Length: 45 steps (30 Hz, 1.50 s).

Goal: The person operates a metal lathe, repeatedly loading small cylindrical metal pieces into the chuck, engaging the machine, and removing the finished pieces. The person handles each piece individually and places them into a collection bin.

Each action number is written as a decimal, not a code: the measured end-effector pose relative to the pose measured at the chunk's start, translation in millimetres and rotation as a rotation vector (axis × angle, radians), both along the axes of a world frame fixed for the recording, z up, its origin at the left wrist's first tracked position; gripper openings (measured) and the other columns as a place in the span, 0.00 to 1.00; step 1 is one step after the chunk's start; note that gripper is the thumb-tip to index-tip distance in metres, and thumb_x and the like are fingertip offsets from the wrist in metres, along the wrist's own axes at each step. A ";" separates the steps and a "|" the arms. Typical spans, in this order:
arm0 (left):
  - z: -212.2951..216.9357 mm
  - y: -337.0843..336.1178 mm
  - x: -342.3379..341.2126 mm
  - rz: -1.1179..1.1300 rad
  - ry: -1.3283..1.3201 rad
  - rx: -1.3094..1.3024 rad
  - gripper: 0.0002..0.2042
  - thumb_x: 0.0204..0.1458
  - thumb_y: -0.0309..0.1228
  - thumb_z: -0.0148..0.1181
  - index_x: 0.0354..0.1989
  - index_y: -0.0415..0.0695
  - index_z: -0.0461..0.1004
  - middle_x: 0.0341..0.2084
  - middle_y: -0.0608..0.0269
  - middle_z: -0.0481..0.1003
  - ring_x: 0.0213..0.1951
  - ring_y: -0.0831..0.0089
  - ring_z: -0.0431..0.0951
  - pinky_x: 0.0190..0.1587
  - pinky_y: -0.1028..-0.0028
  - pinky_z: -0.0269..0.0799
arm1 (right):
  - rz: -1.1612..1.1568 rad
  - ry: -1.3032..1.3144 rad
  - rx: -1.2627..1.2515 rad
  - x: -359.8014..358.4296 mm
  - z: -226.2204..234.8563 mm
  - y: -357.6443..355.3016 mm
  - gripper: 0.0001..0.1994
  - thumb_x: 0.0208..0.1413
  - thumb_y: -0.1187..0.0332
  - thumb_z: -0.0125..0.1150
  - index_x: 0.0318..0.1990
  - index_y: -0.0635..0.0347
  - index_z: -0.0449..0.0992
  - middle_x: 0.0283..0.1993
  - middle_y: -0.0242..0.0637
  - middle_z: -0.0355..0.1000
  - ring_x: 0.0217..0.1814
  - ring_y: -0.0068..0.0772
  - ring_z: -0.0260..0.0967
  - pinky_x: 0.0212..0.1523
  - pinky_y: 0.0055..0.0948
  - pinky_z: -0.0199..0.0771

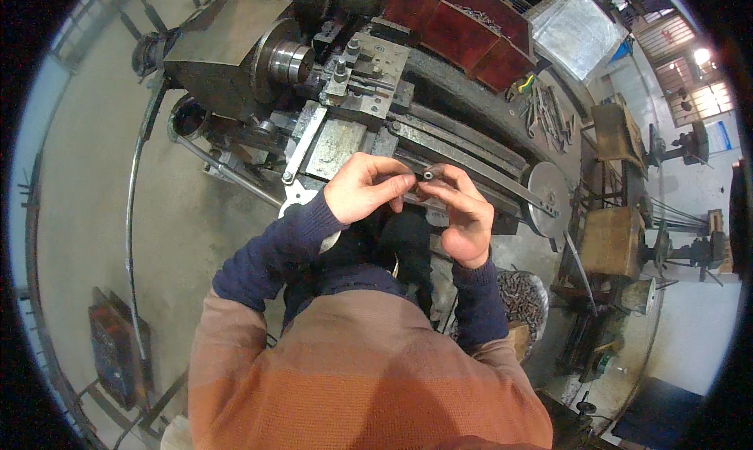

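In front of my body, both hands meet at a small dark metal sleeve (pixel 427 176) with a round, bright-rimmed end. My left hand (pixel 362 190) pinches at its left side, thumb and forefinger together. From the other side, my right hand (pixel 463 211) closes its fingertips around the same piece. Much of the sleeve is hidden by the fingers. Beyond the hands stands a metal lathe, with its round chuck (pixel 290 62) and a bolted tool post (pixel 349 74). A flat metal lever (pixel 304 144) lies on the carriage to the left of my left hand.
A dark red tray (pixel 447 34) of small metal pieces sits behind the lathe bed. Wrenches (pixel 543 117) lie to its right. A round disc (pixel 547 197) ends the long bar at right. Many small metal parts fill a container (pixel 522 297) by my right elbow.
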<state>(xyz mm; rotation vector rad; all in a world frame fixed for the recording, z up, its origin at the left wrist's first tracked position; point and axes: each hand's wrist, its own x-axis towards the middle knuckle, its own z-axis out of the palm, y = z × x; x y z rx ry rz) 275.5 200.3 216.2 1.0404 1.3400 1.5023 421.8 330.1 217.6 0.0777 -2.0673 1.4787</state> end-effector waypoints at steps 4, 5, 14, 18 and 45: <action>3.6 -1.0 0.7 0.010 -0.001 -0.007 0.13 0.55 0.33 0.50 0.34 0.33 0.72 0.22 0.61 0.74 0.25 0.77 0.73 0.31 0.77 0.68 | -0.021 0.009 0.168 -0.8 0.7 3.0 0.24 0.28 0.76 0.51 0.41 0.66 0.74 0.46 0.49 0.66 0.46 0.41 0.67 0.47 0.30 0.67; 4.0 -0.5 1.9 0.026 0.001 -0.004 0.12 0.54 0.32 0.51 0.34 0.33 0.73 0.21 0.63 0.73 0.24 0.79 0.73 0.30 0.78 0.68 | -0.035 0.012 0.251 -1.0 0.8 3.8 0.24 0.28 0.76 0.51 0.41 0.66 0.74 0.46 0.48 0.66 0.46 0.42 0.67 0.47 0.30 0.67; -1.8 -5.3 10.0 0.022 -0.228 0.062 0.14 0.55 0.34 0.49 0.33 0.32 0.71 0.21 0.58 0.73 0.23 0.73 0.74 0.28 0.74 0.69 | -0.095 -0.036 0.432 -5.2 24.9 -12.0 0.21 0.25 0.72 0.54 0.36 0.65 0.74 0.43 0.48 0.66 0.43 0.49 0.66 0.44 0.34 0.67; -13.0 -12.7 11.7 -0.069 -0.646 0.134 0.14 0.56 0.36 0.47 0.33 0.35 0.69 0.19 0.56 0.72 0.22 0.66 0.74 0.28 0.70 0.71 | -0.113 0.035 0.456 -11.9 30.0 -18.2 0.21 0.22 0.74 0.54 0.34 0.64 0.74 0.42 0.45 0.67 0.40 0.48 0.65 0.41 0.35 0.67; 3.7 -28.8 15.6 0.260 0.147 0.025 0.11 0.51 0.31 0.55 0.31 0.34 0.74 0.17 0.62 0.73 0.20 0.78 0.72 0.24 0.78 0.67 | -0.049 -0.008 0.627 -13.8 27.1 -24.4 0.20 0.24 0.70 0.56 0.34 0.64 0.73 0.39 0.45 0.66 0.37 0.48 0.64 0.38 0.37 0.67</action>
